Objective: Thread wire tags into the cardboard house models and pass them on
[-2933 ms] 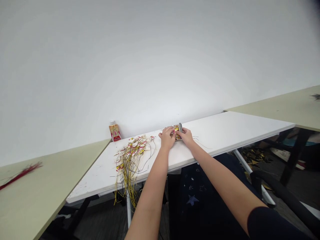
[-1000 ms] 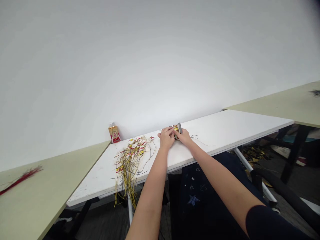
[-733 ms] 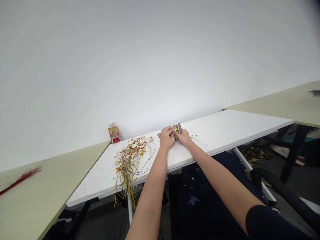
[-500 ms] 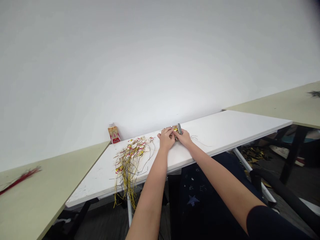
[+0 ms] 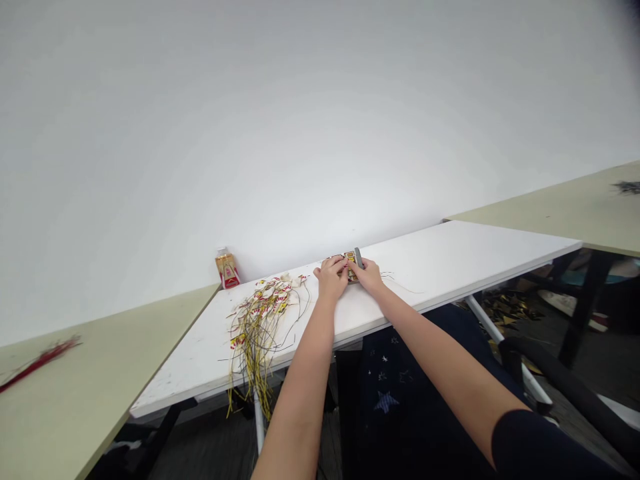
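Note:
Near the back of the white table (image 5: 425,260), a small flat piece with a brown, yellow and white pattern and a grey strip along its right end (image 5: 352,257) lies under my hands. My left hand (image 5: 331,277) is closed over its left part, with the fingertips bent onto its face. At the right end, my right hand (image 5: 370,275) grips the piece, its thumb reaching towards the left fingertips. Whatever small item may be between the fingertips is hidden. Thin dark threads (image 5: 400,283) stick out to the right of my right hand.
Left of my hands lies a heap of red, white and yellow tags with strings (image 5: 265,307), hanging over the front edge. A red and gold bottle (image 5: 227,269) stands at the wall. Greenish side tables hold red strands (image 5: 43,363) and dark strands (image 5: 627,187).
Both hands stay on the patterned piece with only tiny finger shifts. The heap and the bottle have not moved.

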Action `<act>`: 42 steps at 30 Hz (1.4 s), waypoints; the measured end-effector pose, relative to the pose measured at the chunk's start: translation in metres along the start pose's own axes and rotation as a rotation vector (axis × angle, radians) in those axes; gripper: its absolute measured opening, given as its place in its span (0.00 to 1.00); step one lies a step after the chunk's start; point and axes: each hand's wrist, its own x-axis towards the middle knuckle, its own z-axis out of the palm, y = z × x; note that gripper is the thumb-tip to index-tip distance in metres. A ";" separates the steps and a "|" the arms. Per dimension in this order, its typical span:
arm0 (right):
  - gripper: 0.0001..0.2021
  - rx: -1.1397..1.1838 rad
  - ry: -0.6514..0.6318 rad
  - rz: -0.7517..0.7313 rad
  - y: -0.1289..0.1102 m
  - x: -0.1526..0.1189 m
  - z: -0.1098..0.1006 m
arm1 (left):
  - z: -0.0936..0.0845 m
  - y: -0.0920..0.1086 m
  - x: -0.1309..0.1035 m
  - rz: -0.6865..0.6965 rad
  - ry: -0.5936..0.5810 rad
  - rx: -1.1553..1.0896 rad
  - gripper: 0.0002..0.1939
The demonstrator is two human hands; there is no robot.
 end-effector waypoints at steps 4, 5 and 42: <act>0.21 0.018 -0.003 0.005 0.001 0.001 0.000 | 0.001 -0.001 0.001 0.017 0.004 0.004 0.13; 0.21 0.018 -0.001 0.009 0.001 0.001 0.000 | 0.001 0.000 0.001 0.021 0.004 0.005 0.13; 0.26 0.099 0.119 -0.001 0.000 0.000 -0.002 | 0.004 -0.002 -0.001 0.079 0.057 -0.001 0.11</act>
